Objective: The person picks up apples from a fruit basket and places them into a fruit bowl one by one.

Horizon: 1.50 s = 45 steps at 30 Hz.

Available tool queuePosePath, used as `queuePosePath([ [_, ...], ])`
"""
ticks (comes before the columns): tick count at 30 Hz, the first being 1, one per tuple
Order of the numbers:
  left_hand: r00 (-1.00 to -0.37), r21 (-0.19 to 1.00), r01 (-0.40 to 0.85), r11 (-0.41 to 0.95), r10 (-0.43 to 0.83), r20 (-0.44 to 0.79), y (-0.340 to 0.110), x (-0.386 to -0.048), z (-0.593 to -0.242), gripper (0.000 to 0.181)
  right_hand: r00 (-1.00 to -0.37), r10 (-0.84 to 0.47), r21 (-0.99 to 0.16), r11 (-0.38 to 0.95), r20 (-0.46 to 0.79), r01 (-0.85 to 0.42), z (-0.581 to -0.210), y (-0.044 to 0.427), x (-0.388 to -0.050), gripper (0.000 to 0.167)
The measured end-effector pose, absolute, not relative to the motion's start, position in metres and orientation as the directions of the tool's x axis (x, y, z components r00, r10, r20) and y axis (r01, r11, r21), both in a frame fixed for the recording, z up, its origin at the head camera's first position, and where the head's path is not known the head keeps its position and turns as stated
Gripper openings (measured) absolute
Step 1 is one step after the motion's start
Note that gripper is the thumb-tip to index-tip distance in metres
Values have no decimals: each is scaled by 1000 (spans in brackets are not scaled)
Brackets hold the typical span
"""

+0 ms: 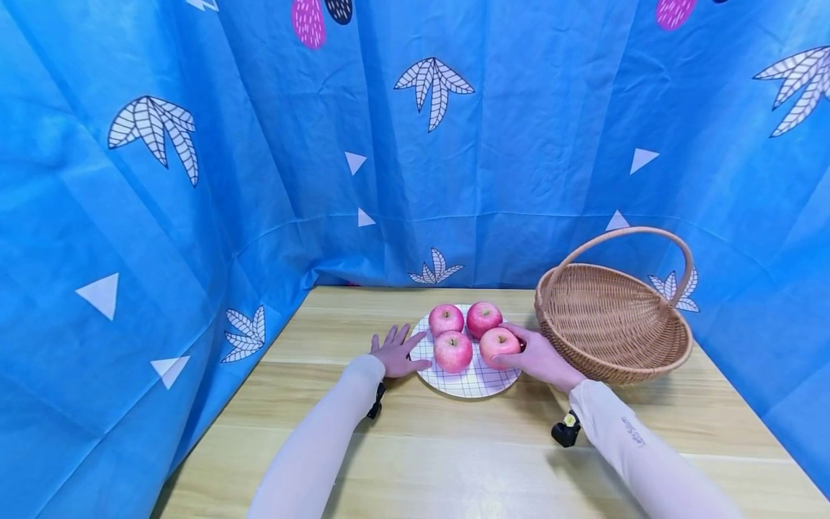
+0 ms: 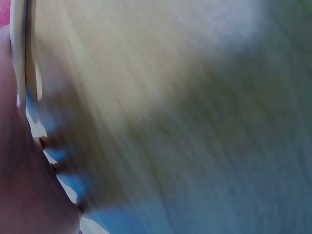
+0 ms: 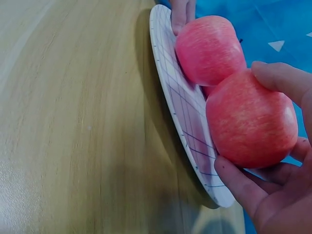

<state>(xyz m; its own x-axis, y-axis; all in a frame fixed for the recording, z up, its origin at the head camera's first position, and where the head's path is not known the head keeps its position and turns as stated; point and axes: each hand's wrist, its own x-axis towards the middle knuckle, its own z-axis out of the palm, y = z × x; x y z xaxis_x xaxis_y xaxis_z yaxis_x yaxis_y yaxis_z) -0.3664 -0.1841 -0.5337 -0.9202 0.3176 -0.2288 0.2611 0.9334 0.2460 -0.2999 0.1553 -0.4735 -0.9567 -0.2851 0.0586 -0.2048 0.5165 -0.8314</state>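
Note:
Several red apples sit together on a round white plate [image 1: 468,388] with a blue grid pattern. My right hand [image 1: 540,357] grips the front-right apple [image 1: 500,348], thumb on one side and fingers on the other. In the right wrist view this apple [image 3: 252,119] is at the plate's edge, close against a neighbouring apple [image 3: 210,50]. My left hand [image 1: 397,355] lies at the plate's left rim, fingers spread and thumb over the edge. The left wrist view shows only part of that hand [image 2: 34,180], blurred, beside the plate's edge.
A brown wicker basket [image 1: 612,321] with an arched handle stands right of the plate, tilted so its inside shows. The wooden table [image 1: 415,461] meets a blue patterned curtain [image 1: 415,173] at the back and sides.

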Motion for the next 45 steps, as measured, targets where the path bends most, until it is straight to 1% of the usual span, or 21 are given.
queuePosePath([
  [5, -919, 249, 267, 931, 324, -226, -185, -366, -533, 94, -965, -259, -821, 540, 47, -185, -481, 154, -307, 94],
  [9, -920, 249, 270, 930, 325, -218, -183, -358, -524, 91, -964, -261, -808, 557, 47, -190, -484, 154, -309, 92],
  [12, -921, 228, 259, 938, 312, -235, -181, -352, -518, 87, -962, -269, -794, 576, 41, -195, -486, 153, -310, 90],
  [16, -923, 210, 249, 946, 297, -245, -180, -351, -518, 85, -962, -270, -783, 591, 38, -197, -488, 152, -309, 86],
  [25, -923, 221, 260, 940, 309, -228, -177, -350, -518, 85, -957, -284, -802, 555, 66, -220, -490, 150, -309, 81],
  [36, -920, 227, 281, 932, 329, -212, -176, -345, -511, 83, -959, -280, -816, 541, 51, -202, -491, 149, -309, 79],
  [45, -919, 224, 278, 934, 327, -220, -177, -341, -507, 83, -955, -291, -818, 534, 61, -215, -493, 145, -308, 81],
])
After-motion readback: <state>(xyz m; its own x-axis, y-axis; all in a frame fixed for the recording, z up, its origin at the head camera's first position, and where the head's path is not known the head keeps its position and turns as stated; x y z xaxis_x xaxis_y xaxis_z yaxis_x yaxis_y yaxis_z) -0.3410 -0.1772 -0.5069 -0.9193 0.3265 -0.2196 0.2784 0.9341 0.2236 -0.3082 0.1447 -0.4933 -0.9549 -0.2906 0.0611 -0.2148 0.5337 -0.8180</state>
